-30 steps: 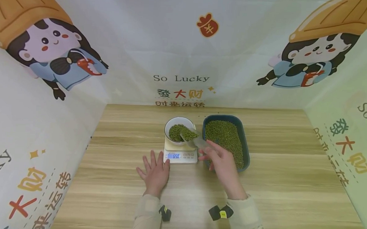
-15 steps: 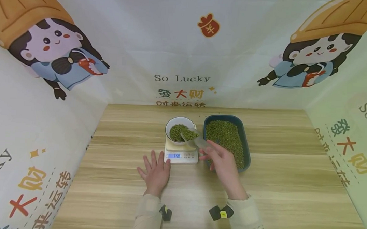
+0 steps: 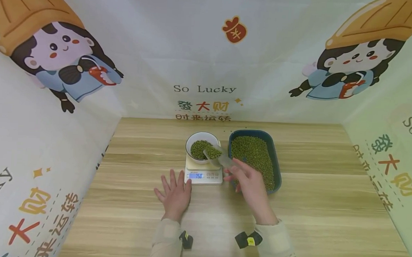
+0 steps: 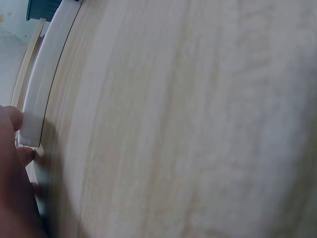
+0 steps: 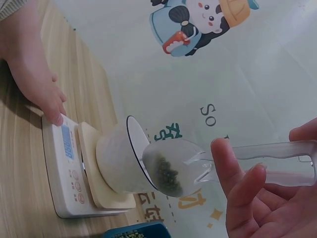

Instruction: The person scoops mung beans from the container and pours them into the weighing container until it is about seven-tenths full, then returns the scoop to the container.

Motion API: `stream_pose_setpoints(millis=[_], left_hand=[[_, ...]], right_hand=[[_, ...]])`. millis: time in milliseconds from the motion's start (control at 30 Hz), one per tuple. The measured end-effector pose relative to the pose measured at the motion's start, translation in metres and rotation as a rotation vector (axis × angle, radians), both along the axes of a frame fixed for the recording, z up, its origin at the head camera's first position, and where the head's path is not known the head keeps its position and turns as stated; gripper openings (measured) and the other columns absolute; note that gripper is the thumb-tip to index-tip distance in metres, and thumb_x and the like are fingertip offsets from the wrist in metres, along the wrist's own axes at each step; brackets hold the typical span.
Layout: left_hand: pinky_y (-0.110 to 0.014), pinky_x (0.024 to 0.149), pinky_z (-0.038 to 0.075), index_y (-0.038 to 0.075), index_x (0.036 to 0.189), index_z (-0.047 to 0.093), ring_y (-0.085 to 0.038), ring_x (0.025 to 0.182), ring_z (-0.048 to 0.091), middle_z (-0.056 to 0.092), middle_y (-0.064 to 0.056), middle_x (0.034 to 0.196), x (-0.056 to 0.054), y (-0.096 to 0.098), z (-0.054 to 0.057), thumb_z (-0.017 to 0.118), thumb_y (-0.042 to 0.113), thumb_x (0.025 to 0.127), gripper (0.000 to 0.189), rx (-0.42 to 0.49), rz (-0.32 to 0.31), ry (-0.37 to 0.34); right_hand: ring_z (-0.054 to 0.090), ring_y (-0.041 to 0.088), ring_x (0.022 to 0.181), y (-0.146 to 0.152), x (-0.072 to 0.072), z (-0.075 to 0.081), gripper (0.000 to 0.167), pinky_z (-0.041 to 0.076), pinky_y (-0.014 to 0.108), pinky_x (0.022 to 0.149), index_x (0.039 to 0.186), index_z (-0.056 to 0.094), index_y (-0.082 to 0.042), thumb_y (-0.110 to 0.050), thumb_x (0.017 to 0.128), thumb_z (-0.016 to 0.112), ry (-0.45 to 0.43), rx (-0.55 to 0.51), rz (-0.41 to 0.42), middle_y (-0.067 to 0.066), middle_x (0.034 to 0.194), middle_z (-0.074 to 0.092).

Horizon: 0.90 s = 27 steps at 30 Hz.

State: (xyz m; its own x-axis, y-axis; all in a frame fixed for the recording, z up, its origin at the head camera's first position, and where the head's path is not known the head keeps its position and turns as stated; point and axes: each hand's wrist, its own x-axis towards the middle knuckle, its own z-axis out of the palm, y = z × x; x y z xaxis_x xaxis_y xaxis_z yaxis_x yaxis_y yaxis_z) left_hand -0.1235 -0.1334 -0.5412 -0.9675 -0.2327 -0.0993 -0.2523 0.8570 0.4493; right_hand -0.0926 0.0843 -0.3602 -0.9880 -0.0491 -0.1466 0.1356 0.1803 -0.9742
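My right hand [image 3: 253, 186] grips the handle of a clear plastic scoop [image 5: 198, 161], which holds green beans, likely mung beans. Its tip is over the rim of a white bowl [image 5: 116, 158] with a dark edge. Green beans [image 3: 199, 149] lie inside that bowl. Beneath the bowl is a white kitchen scale [image 3: 210, 178] with a cream platform, its lit display reading about 75.0. My left hand [image 3: 176, 196] lies flat on the table with fingers spread, thumb against the scale's front left corner. In the left wrist view only part of that hand shows.
A dark blue tub [image 3: 277, 173] of green beans stands just right of the scale, partly under my right hand. A few stray beans lie behind it on the wooden table [image 3: 328, 180]. Printed cloth walls [image 3: 280, 89] enclose the back and sides.
The scale's reading has climbed from about 59 through 65.0 to about 75.0. The scoop stays tilted at the bowl with nearly no movement. My left hand keeps its place.
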Motion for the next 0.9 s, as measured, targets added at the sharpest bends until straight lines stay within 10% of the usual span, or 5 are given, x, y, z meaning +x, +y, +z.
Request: stream_pose_setpoints(millis=[300,900], left_hand=[[-0.062,0.091,-0.021,0.023,0.142,0.023,-0.035,0.131,-0.015,0.0,-0.006,0.15,-0.001,-0.001,-0.005,0.019,0.055,0.092,0.06,0.001,0.006,0.0],[-0.062,0.091,-0.021,0.024,0.142,0.022,-0.035,0.132,-0.015,-0.001,-0.005,0.15,-0.001,0.0,-0.003,0.018,0.055,0.092,0.06,0.004,0.005,0.0]], right_hand=[[0.051,0.027,0.054,0.005,-0.01,-0.026,0.039,0.043,0.024,0.05,0.128,0.048,-0.02,-0.032,0.091,0.048,0.003,-0.024,-0.003,0.006,0.098,0.067],[0.049,0.027,0.052,0.005,-0.009,-0.029,0.042,0.043,0.025,0.049,0.128,0.047,-0.019,-0.036,0.09,0.05,0.027,-0.028,-0.006,0.006,0.099,0.066]])
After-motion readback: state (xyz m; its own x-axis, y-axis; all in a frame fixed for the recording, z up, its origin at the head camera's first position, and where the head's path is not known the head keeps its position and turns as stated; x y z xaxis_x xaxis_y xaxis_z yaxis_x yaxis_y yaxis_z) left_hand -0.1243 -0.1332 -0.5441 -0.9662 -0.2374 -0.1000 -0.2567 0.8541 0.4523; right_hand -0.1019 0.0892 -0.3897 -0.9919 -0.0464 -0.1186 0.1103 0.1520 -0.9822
